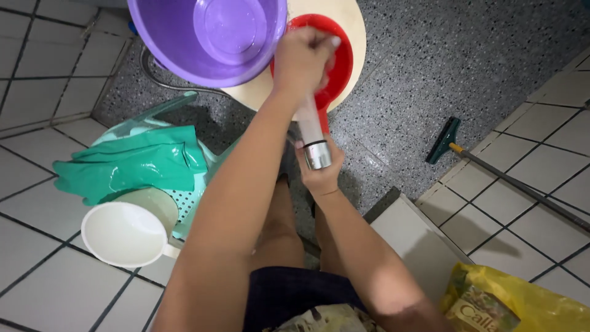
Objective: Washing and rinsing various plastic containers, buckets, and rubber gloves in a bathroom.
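Clear tube with a metal collar (313,138), held upright between both hands above the speckled floor (430,80), just in front of a red dipper (335,67). Right hand (319,172) below, fingers clenched around the shiny metal collar at the tube's lower end. Left hand (301,58) above, fingers closed over the tube's top end, a pale tip showing past the knuckles. Behind the hands, a purple basin (209,37) resting partly on a round cream-coloured stool top (350,24), the red dipper lying on that same top with its handle pointing toward the person. Under the basin, a ribbed metal hose (166,81) curving across the floor. To the left, green rubber gloves (132,166) draped over a mint-green perforated basket (187,206), and a white ladle-shaped scoop (123,233) touching the basket's near edge on the white tiles. To the right, a squeegee with a green head (444,141) and a long handle lying across the edge between speckled floor and tiles, well apart from the hands. At the bottom right corner, a crumpled yellow plastic bag (516,301).
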